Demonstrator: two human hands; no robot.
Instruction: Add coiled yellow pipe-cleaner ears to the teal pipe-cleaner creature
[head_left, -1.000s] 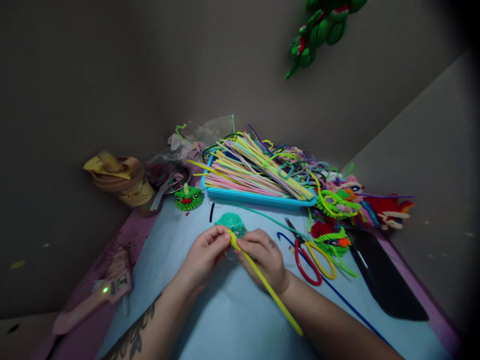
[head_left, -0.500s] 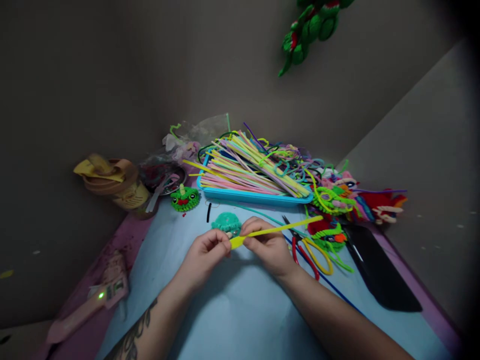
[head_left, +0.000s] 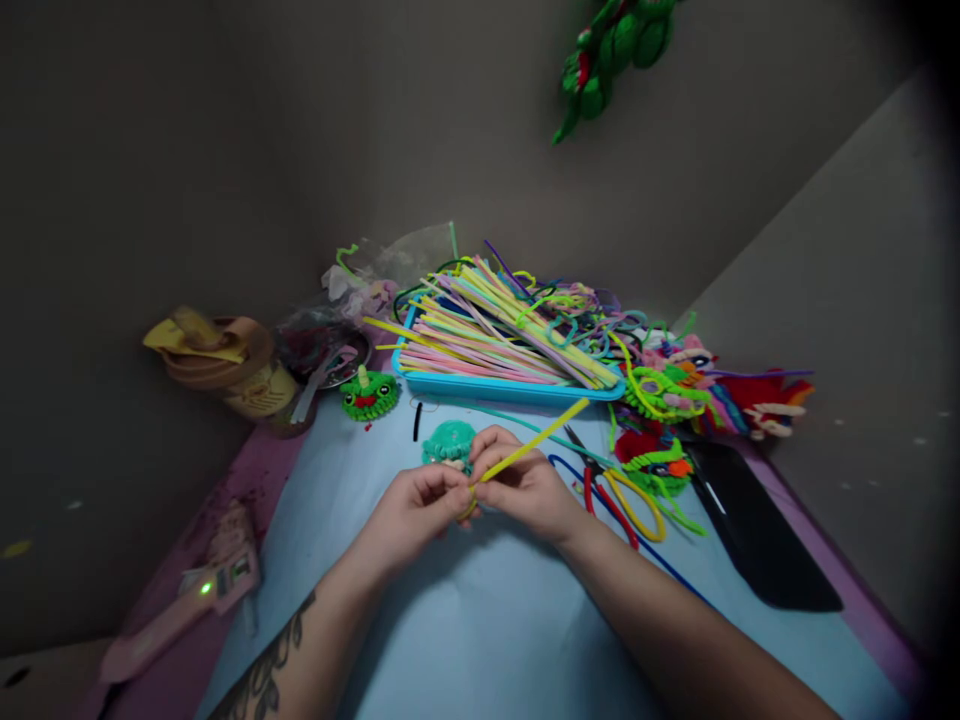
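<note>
Over the middle of the blue sheet, my left hand and my right hand meet, both pinching a yellow pipe cleaner. Its free length slants up to the right, past my right fingers. The gripped end is bent between the fingertips and mostly covered by them. Just beyond my hands lies a teal fuzzy piece, partly hidden by my fingers. Right of my right hand rest scissors with red and yellow handles, and a dark blue pipe cleaner runs by them.
A blue tray heaped with pipe cleaners stands at the back. A green fuzzy face sits to its left. At left are a cup and a pink glue gun with a lit green light. A black flat object lies right.
The yellow pipe cleaner's free end has swung up and leftward, now steeper. Its gripped end has gone deeper between my fingers, and my hands have drawn closer together.
</note>
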